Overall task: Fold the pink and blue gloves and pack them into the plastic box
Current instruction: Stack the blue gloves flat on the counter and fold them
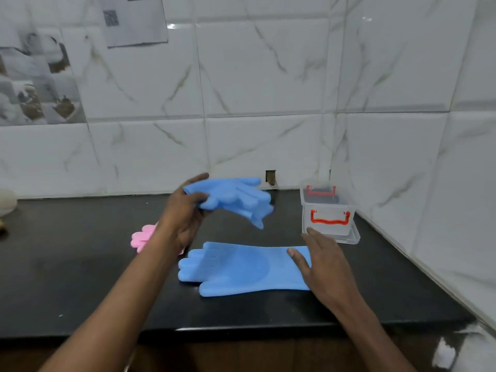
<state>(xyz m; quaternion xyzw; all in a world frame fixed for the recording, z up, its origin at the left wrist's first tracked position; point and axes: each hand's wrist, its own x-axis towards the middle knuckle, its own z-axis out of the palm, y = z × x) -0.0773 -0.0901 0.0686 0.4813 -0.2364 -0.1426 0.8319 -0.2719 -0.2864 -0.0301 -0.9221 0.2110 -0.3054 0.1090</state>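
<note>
Clear red-latched plastic box (328, 210) sits mid-right. Left hand (182, 213) grips one blue rubber glove (236, 197) mid-frame. Just below, right hand (324, 264) rests loose-fingered on the flat blue glove (236, 267).

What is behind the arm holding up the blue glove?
A pink glove lies on the black counter there. Only its finger ends poke out; the left arm covers the rest.

The left hand (185, 213) gripped the raised blue glove (236, 197) above the black desk (80, 277). The flat blue glove (241, 267) lay on the desk, palm side up. The right hand (326, 267) rested on its cuff, fingers (314, 236) straight. A pink glove (142, 237), possibly more than one, showed behind the left forearm. The clear plastic box (328, 210) with red handles stood near the corner.
</note>
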